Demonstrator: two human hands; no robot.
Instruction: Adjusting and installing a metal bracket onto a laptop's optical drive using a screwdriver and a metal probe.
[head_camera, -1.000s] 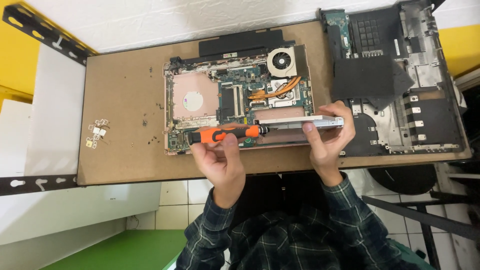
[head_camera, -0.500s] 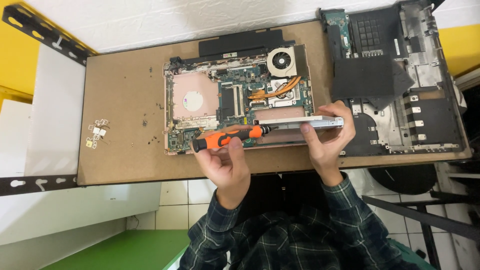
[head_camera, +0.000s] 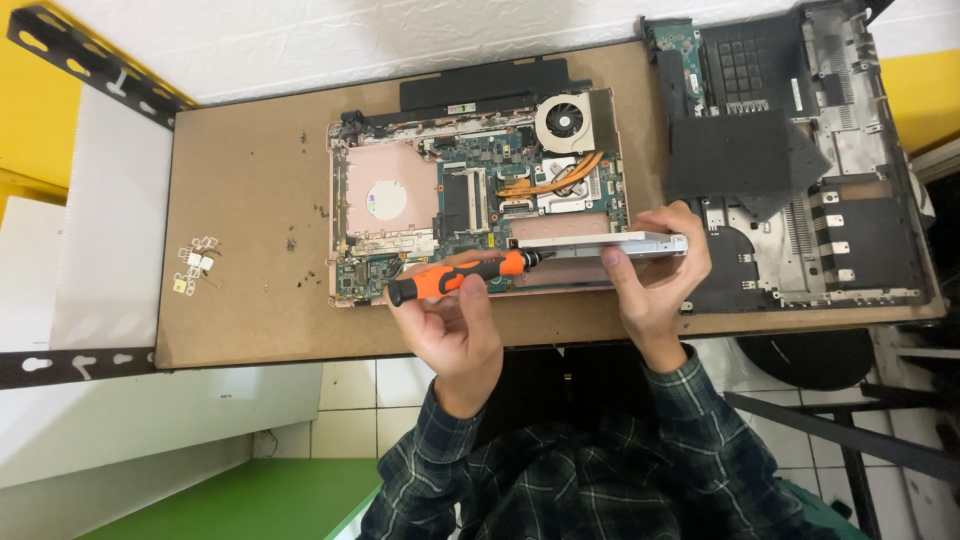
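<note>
Right now my left hand holds the orange and black screwdriver, my fingers curled and pressed around its handle. Its tip points toward 3 o'clock and meets the end of a thin silver drive. My right hand pinches that drive, thumb below and fingers wrapped over the far end. The drive sits at the 5 o'clock corner of the open laptop, just above the green board with the round fan at 1 o'clock.

I think the tip could slip off the little screw and scratch the board, because I hold the tool sideways. If my right hand loosens, the drive could tip and drop onto the brown table. A loose screw could roll off the edge and get lost, like the tiny ones lying near 9 o'clock by the small white parts.
</note>
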